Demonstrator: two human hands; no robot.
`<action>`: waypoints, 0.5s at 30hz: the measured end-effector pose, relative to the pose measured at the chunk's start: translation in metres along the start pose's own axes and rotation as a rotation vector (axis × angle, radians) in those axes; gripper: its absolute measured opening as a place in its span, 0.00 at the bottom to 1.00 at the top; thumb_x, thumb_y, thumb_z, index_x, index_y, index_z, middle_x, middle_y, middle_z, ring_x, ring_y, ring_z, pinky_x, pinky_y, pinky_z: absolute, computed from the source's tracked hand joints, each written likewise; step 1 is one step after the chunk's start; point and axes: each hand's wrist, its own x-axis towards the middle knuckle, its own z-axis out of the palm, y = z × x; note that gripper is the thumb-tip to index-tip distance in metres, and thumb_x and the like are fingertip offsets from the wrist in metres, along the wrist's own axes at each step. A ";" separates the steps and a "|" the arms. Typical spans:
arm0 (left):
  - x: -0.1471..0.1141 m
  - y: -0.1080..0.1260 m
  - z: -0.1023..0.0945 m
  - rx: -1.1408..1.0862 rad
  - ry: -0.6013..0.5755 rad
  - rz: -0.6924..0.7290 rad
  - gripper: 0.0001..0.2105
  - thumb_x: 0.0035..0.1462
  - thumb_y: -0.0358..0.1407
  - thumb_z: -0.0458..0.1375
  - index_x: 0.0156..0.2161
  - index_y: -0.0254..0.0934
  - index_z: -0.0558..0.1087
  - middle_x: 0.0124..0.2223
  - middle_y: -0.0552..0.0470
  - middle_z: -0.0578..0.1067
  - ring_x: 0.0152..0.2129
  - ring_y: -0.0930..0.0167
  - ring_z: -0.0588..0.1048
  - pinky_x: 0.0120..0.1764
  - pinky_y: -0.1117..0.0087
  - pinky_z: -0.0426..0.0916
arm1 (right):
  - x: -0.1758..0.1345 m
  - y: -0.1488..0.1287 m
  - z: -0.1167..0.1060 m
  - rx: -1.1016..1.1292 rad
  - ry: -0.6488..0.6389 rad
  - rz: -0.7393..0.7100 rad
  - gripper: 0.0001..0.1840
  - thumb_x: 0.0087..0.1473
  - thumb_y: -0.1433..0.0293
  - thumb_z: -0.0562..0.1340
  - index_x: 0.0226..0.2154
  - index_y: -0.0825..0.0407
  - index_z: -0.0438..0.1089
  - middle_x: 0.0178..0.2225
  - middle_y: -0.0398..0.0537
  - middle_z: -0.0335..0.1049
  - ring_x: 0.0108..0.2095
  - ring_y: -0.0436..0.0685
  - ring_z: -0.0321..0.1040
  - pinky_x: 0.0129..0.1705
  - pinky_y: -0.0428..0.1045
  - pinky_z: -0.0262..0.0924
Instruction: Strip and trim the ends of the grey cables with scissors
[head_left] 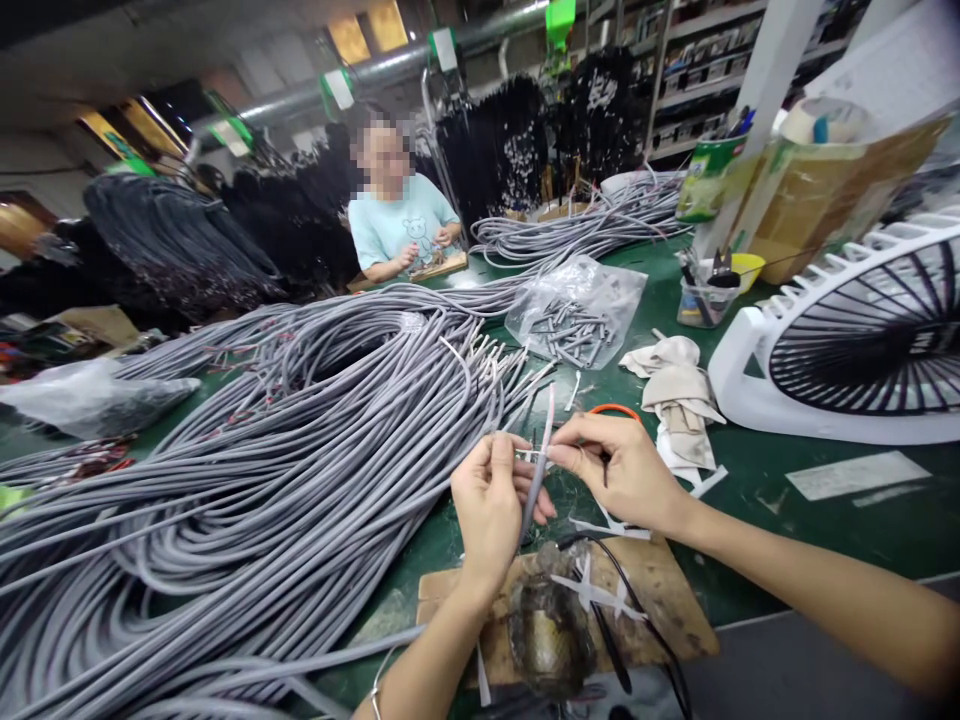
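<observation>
A grey cable (534,492) stands tilted between my hands, its pale pinkish stripped end pointing up and away. My left hand (491,500) is closed around it, fingers partly behind the cable. My right hand (626,465) pinches at the cable's right side, just below the stripped part. A thin white strand (528,452) crosses the cable between the fingertips of both hands. Below them, a wooden board (675,600) carries a dark, rounded metal device (551,630) with black leads and white tape strips.
A large bundle of grey cables (300,450) covers the left of the green table (757,510). Beyond lies a clear bag of short grey pieces (577,315). A white fan (750,390) and crumpled cloths (679,395) are right. A co-worker (405,220) sits across.
</observation>
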 end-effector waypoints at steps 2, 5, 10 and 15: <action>0.002 0.000 -0.001 -0.053 0.047 -0.017 0.14 0.57 0.45 0.50 0.28 0.35 0.63 0.15 0.59 0.66 0.07 0.77 0.66 0.09 0.80 0.59 | -0.001 -0.001 -0.001 -0.011 -0.001 0.003 0.10 0.53 0.68 0.58 0.25 0.56 0.69 0.20 0.42 0.61 0.19 0.45 0.54 0.22 0.43 0.49; 0.004 0.000 -0.001 -0.119 0.083 -0.019 0.14 0.57 0.45 0.49 0.28 0.36 0.60 0.19 0.59 0.67 0.06 0.78 0.65 0.08 0.80 0.58 | -0.002 -0.001 0.000 0.023 -0.026 0.053 0.11 0.53 0.67 0.57 0.25 0.56 0.68 0.20 0.42 0.62 0.19 0.45 0.53 0.21 0.43 0.49; 0.004 -0.006 0.002 -0.040 -0.062 -0.001 0.16 0.58 0.45 0.48 0.25 0.36 0.59 0.12 0.61 0.62 0.05 0.80 0.60 0.09 0.83 0.53 | -0.003 -0.001 0.005 0.206 -0.097 0.215 0.10 0.51 0.64 0.59 0.29 0.56 0.68 0.25 0.42 0.66 0.15 0.42 0.52 0.16 0.41 0.46; 0.003 -0.009 0.003 -0.099 -0.005 -0.064 0.16 0.57 0.47 0.48 0.26 0.37 0.59 0.13 0.61 0.64 0.05 0.78 0.62 0.09 0.80 0.57 | 0.000 -0.001 0.002 0.272 0.019 0.257 0.14 0.52 0.62 0.58 0.25 0.56 0.68 0.20 0.44 0.67 0.19 0.47 0.63 0.20 0.42 0.56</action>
